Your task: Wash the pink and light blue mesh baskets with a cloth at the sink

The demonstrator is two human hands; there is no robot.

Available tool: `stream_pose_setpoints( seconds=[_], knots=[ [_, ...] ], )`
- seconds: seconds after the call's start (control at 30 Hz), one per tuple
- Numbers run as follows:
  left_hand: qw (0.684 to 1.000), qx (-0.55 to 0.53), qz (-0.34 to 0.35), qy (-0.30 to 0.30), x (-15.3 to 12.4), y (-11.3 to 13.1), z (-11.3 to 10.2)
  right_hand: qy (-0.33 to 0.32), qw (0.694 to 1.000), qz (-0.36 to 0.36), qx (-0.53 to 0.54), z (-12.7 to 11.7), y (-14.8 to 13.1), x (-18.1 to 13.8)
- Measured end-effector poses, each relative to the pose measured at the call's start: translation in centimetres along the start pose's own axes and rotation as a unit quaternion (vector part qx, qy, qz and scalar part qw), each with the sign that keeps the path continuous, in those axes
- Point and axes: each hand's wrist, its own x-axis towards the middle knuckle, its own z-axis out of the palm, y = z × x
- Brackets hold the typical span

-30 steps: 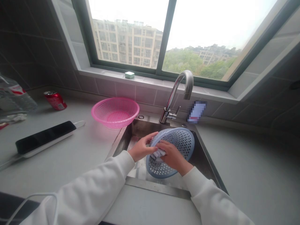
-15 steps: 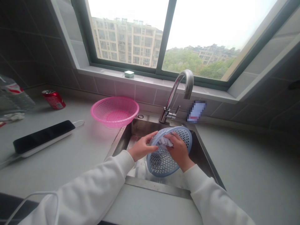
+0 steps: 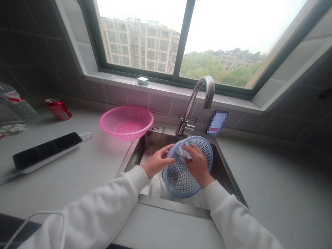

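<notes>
A blue-grey plastic colander (image 3: 185, 178) is tilted on its side over the metal sink (image 3: 168, 204), its open side facing me. My left hand (image 3: 160, 160) grips the colander's left rim, thumb on the inner side and the other fingers behind. In my right hand (image 3: 199, 165) is a crumpled white cloth (image 3: 183, 152), pressed against the inside of the colander near the upper rim. Part of the cloth is hidden under my right fingers.
Behind the sink rises a chrome faucet (image 3: 198, 97). Left of it stands a pink plastic basket (image 3: 127, 121). Further left are a red can (image 3: 58, 109), a plastic bottle (image 3: 17, 103) and a black-topped device (image 3: 48, 150) with a cable. A blurred phone-like object (image 3: 217, 122) leans behind the sink.
The colander has turned slightly in my hands, so its inside faces me more. My right hand with the cloth has shifted a little along the inner wall.
</notes>
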Motion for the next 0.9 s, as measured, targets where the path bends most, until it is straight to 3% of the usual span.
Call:
stream_pose_setpoints(
  seconds=[0.1,0.17,0.3,0.37,0.47,0.6,0.67,0.8,0.9],
  knots=[
    [1.0,-0.011,0.006,0.006,-0.1,-0.1,0.2,-0.103,0.99,-0.087,0.047,0.3,-1.6,-0.6],
    [1.0,-0.014,0.008,0.006,-0.1,0.0,0.2,-0.146,0.986,-0.067,0.039,0.1,-2.2,-0.7],
    [1.0,-0.025,-0.016,-0.002,0.0,0.3,0.2,-0.098,0.994,0.044,-0.027,-0.7,-1.6,-0.2],
    [0.999,-0.028,-0.016,-0.002,0.1,0.3,0.2,-0.058,0.995,0.062,-0.047,-0.8,-1.1,0.1],
    [1.0,-0.026,0.004,0.007,0.1,0.2,0.3,-0.035,0.999,0.003,-0.009,-0.3,-1.2,-0.1],
    [0.999,-0.032,0.028,0.021,0.1,-0.1,0.4,-0.106,0.989,-0.097,0.046,0.4,-2.4,-0.7],
    [0.998,-0.036,0.04,0.026,0.1,-0.1,0.3,-0.114,0.991,-0.067,0.006,0.1,-2.6,-0.8],
    [0.999,-0.034,0.04,0.012,0.1,0.3,0.1,-0.07,0.992,0.06,-0.091,-1.1,-1.6,-0.2],
    [0.999,-0.036,0.037,-0.001,0.0,0.6,-0.1,-0.041,0.988,0.11,-0.102,-1.4,-0.6,0.2]
  ],
)
